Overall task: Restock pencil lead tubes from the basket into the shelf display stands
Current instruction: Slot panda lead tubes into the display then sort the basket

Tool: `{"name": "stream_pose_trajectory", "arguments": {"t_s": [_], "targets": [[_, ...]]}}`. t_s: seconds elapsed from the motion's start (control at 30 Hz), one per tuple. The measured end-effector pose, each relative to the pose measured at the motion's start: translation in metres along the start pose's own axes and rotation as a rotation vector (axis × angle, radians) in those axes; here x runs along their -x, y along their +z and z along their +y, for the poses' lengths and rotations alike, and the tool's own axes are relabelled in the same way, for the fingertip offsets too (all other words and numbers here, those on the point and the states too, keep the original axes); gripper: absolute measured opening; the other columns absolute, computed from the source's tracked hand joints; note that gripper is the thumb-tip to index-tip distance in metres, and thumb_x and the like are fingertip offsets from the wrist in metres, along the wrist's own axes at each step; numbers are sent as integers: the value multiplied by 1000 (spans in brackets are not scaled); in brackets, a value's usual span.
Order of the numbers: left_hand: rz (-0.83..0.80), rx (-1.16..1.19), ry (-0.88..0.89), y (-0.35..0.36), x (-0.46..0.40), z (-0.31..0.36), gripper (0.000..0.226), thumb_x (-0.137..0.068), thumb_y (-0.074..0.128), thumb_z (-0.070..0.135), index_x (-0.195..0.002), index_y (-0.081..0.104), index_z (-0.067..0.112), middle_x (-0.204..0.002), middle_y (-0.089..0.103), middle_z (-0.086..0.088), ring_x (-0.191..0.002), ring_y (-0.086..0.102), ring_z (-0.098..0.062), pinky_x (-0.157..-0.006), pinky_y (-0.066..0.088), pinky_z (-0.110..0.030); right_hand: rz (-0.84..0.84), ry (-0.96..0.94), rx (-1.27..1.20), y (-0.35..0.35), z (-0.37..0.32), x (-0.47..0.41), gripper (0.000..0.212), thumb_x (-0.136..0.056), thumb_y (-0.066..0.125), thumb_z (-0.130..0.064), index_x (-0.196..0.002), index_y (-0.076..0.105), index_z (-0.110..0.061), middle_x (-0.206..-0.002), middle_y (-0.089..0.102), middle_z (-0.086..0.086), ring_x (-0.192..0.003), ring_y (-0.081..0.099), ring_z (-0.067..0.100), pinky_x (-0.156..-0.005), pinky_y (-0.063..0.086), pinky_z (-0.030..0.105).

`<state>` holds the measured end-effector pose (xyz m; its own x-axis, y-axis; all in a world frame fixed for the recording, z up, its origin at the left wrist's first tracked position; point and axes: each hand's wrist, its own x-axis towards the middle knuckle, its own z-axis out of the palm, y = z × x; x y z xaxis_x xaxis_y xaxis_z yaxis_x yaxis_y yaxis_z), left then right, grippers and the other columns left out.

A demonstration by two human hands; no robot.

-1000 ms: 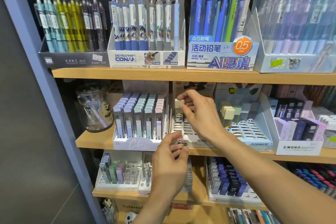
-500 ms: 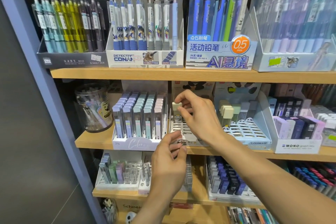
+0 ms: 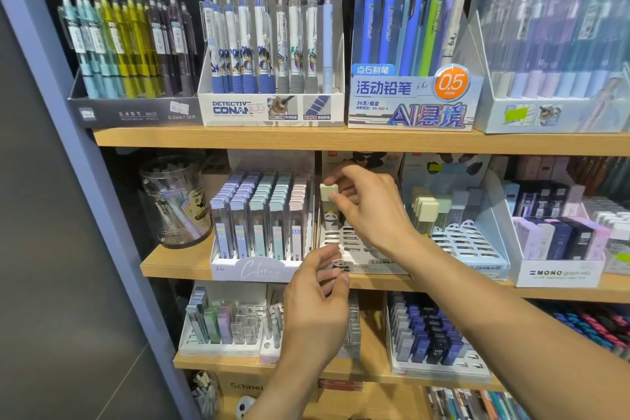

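A cream-capped lead tube [image 3: 329, 206] was pinched near its cap by the thumb and fingers of the right hand [image 3: 370, 206], with its long axis upright and its panda-printed lower end pointed down toward the white slotted stand [image 3: 344, 242]. The tube was held at the far left of that stand, at about nine o'clock from the palm, and the open slots lay directly below, toward six o'clock. Whether the foot had already entered a slot could not be told. The left hand [image 3: 315, 300] was seen lower, at about six o'clock from the tube, its fingers curled at the stand's front lip by the panda tab [image 3: 338, 266]; whether anything was gripped there could not be made out. The right hand was judged the nearer, so a straight downward push along the tube's axis would be called for. The basket was not in view.
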<state>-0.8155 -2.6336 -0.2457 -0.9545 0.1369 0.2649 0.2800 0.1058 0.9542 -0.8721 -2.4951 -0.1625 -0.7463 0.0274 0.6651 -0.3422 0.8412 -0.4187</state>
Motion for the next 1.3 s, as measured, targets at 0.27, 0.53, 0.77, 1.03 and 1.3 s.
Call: {"name": "stream_pose_trajectory", "arguments": {"t_s": [0.27,0.53,0.77,1.03,1.3], "targets": [[-5,-2,0,0,-1,1,36,-100,61,6,-130,61,24,-121,64,11,-104,59,13,-85,48,-3,41,18,86,0,2,1,13,-92,72,-16,-104,70,-14,-86,72,1,-80,70,21,-76,59,45],[-16,-5,-19,-4,-2,2,35,-101,61,10,-128,60,32,-122,64,18,-105,61,15,-85,48,-3,-15,-16,209,-4,2,-1,24,-91,69,-7,-114,76,-13,-81,73,1,-87,70,25,-85,56,37],[-3,13,-46,-3,-2,5,36,-102,60,8,-125,61,36,-121,66,21,-110,63,5,-99,51,-16,-125,-19,278,-5,2,10,38,-93,64,-5,-129,67,-16,-102,66,8,-103,62,29,-87,50,41],[37,-93,108,-8,15,10,22,-97,70,21,-117,70,30,-104,72,10,-88,67,-1,-82,58,-21,80,131,-85,-49,1,116,29,-89,77,-20,-117,71,-25,-106,67,-14,-91,65,4,-80,57,24],[-424,-496,86,30,68,-40,13,-100,65,34,-108,71,27,-98,67,9,-79,62,5,-62,45,-7,42,803,-307,-38,56,314,12,-88,79,-18,-93,73,-28,-77,71,-7,-74,64,4,-69,50,20]]}}
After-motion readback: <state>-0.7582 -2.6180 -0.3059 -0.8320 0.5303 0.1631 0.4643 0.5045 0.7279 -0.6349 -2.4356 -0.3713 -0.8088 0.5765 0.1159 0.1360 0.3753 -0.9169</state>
